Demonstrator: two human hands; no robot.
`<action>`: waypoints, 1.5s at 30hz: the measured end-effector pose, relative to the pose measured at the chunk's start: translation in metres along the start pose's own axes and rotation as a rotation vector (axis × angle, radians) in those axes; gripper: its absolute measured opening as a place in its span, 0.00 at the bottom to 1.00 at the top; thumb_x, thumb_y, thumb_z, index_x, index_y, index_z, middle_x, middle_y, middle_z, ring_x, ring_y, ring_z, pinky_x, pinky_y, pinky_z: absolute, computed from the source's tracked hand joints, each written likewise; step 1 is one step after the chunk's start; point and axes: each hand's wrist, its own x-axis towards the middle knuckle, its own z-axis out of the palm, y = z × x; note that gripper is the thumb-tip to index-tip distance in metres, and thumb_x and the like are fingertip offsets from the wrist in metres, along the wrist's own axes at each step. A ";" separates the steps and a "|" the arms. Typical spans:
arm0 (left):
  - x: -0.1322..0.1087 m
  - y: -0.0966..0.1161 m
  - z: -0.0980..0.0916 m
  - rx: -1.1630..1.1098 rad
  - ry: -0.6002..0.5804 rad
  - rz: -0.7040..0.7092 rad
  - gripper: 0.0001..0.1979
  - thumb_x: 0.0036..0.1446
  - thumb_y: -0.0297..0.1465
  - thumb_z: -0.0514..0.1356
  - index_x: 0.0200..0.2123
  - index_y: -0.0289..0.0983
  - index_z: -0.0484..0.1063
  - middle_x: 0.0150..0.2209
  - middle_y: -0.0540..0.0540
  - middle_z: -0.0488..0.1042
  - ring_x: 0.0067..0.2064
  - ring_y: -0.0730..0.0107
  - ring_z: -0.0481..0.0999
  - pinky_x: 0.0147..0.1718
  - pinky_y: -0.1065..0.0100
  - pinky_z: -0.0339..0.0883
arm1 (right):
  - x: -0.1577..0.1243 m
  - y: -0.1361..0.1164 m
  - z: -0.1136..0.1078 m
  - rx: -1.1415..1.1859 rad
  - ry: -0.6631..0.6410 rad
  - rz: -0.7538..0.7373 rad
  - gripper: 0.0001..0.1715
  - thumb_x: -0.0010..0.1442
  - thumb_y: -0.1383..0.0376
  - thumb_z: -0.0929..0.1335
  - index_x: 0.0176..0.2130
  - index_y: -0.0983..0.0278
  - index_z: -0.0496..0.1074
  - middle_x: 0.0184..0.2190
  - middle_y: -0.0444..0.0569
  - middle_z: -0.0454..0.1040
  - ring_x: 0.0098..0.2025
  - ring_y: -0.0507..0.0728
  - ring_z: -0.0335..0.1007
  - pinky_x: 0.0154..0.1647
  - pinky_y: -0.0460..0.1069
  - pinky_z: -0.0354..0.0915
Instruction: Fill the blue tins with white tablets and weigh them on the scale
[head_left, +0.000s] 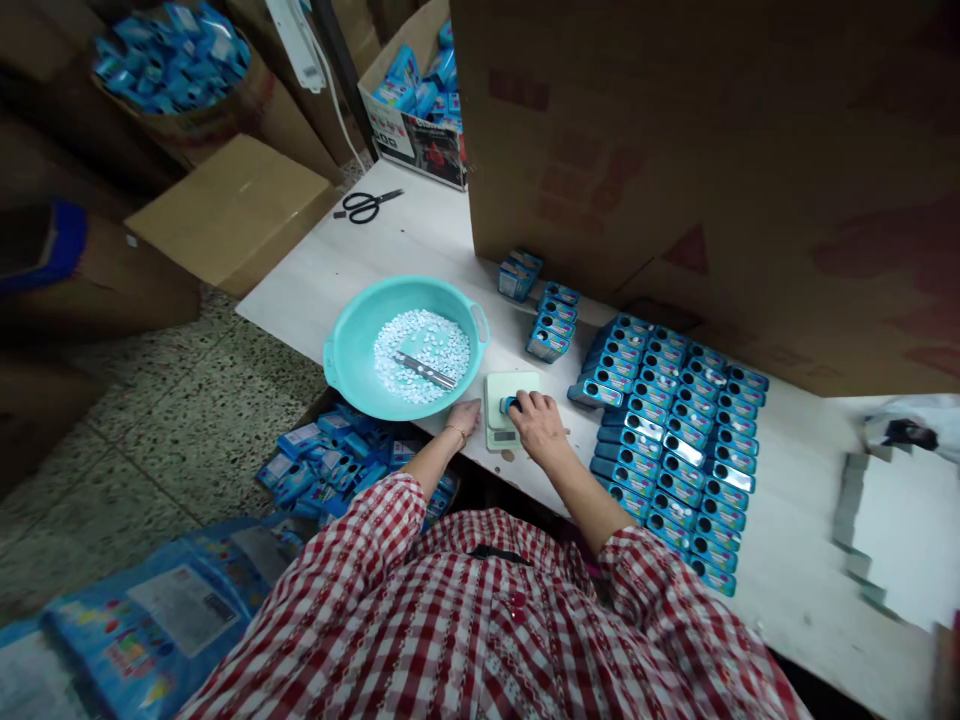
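Right hand: fingers closed around a small blue container over the pale scale
Left hand: beside the scale, at the table edge; its opening and any hold cannot be told
Turquoise basin: white pieces and a metal strip inside
Blue boxes: in rows, right of the scale

This looks like a small packing workshop: a plain white worktable carries tight rows of small blue printed packs, a flat pale-green digital scale and a turquoise plastic basin of white pellets, with large brown cardboard cartons around.
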 end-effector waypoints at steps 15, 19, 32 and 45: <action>-0.017 -0.024 0.045 0.215 -0.254 0.007 0.13 0.50 0.30 0.57 0.39 0.34 0.73 0.13 0.56 0.59 0.17 0.80 0.56 0.17 0.76 0.48 | -0.086 0.024 0.021 0.112 0.122 0.257 0.16 0.59 0.69 0.59 0.47 0.63 0.66 0.51 0.52 0.64 0.50 0.59 0.55 0.48 0.54 0.55; -0.044 -0.025 0.033 0.066 -0.294 -0.107 0.11 0.54 0.32 0.52 0.36 0.33 0.70 0.17 0.53 0.62 0.16 0.82 0.57 0.14 0.77 0.45 | -0.119 0.033 0.019 0.257 0.377 0.405 0.17 0.59 0.65 0.60 0.48 0.64 0.65 0.48 0.54 0.66 0.49 0.58 0.59 0.48 0.54 0.58; -0.128 -0.087 0.049 -0.685 -0.480 -0.570 0.13 0.56 0.29 0.50 0.36 0.29 0.71 0.24 0.46 0.73 0.24 0.74 0.70 0.26 0.73 0.60 | -0.136 -0.045 0.010 0.296 -0.193 -0.133 0.15 0.58 0.72 0.60 0.45 0.69 0.65 0.41 0.57 0.68 0.43 0.57 0.63 0.42 0.51 0.64; -0.134 -0.108 0.078 -0.632 -0.501 -0.553 0.09 0.52 0.27 0.52 0.23 0.30 0.66 0.17 0.47 0.68 0.21 0.72 0.68 0.25 0.70 0.58 | -0.165 -0.003 0.027 0.623 -0.168 -0.170 0.10 0.58 0.69 0.61 0.40 0.65 0.67 0.39 0.51 0.69 0.40 0.53 0.66 0.39 0.47 0.65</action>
